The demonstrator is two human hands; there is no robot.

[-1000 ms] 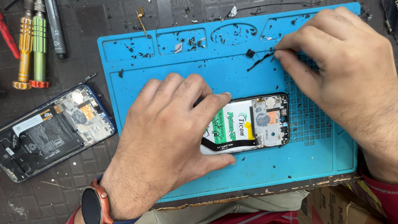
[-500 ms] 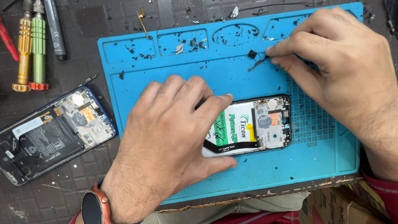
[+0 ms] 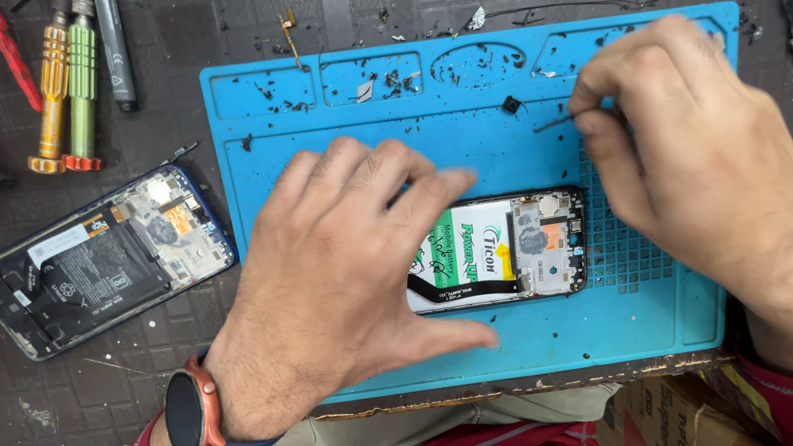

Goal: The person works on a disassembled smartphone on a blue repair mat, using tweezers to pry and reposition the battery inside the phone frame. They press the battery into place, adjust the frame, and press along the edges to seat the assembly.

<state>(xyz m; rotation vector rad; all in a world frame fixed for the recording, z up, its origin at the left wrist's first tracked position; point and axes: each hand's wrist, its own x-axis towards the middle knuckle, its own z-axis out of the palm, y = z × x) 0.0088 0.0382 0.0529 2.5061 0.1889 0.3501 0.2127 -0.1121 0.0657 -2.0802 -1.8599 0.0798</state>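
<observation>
Since prev frame: right hand shifted a bit right, thumb + forefinger pinching thin dark tweezers just past a tiny black part. Left hand spread, pressing on opened phone mid blue repair mat. Back cover off, battery + board exposed; looks mid-teardown, board not out yet.

1. Battery label: rectangular sticker, white with green bands and a yellow arrow mark, on the battery of the opened phone lying on the blue work mat. Its left end is hidden under the left hand.
2. Black battery label: rectangular, dark with small pale print, on the second opened phone, left of the mat.
3. Small white sticker: narrow strip near that battery's upper left edge.
4. Cardboard box: brown, bottom right, partly visible.
</observation>
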